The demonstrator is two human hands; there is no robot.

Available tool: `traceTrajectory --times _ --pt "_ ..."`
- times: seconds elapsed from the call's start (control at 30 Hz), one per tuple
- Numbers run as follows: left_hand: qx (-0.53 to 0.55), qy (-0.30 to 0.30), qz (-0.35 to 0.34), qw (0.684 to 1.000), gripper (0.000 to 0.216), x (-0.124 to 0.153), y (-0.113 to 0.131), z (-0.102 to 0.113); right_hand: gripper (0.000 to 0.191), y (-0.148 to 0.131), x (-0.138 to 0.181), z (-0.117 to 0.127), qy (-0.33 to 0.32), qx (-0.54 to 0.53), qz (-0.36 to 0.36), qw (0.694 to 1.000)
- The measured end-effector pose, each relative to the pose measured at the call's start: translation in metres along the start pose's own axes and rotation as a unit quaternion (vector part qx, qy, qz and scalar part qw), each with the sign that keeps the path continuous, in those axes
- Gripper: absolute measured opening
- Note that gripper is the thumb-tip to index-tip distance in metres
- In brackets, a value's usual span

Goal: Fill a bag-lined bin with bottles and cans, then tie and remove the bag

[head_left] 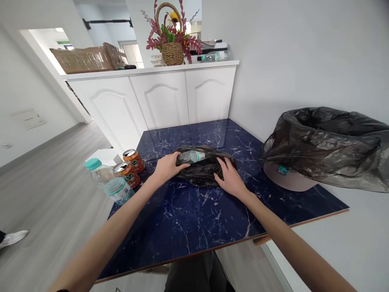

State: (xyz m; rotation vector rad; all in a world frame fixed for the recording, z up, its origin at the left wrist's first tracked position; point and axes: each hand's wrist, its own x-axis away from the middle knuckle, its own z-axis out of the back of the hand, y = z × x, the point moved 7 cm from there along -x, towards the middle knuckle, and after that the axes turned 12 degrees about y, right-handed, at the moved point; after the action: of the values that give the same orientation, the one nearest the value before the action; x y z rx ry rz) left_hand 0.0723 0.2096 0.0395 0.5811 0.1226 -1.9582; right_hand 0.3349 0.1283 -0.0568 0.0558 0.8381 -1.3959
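Observation:
A crumpled black plastic bag (204, 172) lies in the middle of the dark blue marble table (194, 219). A clear plastic bottle (193, 156) pokes out of the bag's left end. My left hand (165, 166) is closed on the bag's edge beside the bottle. My right hand (229, 176) rests on the bag's right side, its fingers curled into the plastic.
At the table's left edge stand two orange drink cans (130, 166) and a clear bottle with a teal cap (107, 182). On the right is a pink bin lined with a black bag (328, 146). Behind stand white cabinets (161, 97) with a flower basket (172, 38).

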Motion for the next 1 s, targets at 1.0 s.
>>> traceTrajectory --times 1.0 --pt "0.167 0.043 0.076 0.982 0.056 0.047 -0.005 0.007 0.069 0.004 0.004 -0.001 0.005 -0.003 0.0 1.0"
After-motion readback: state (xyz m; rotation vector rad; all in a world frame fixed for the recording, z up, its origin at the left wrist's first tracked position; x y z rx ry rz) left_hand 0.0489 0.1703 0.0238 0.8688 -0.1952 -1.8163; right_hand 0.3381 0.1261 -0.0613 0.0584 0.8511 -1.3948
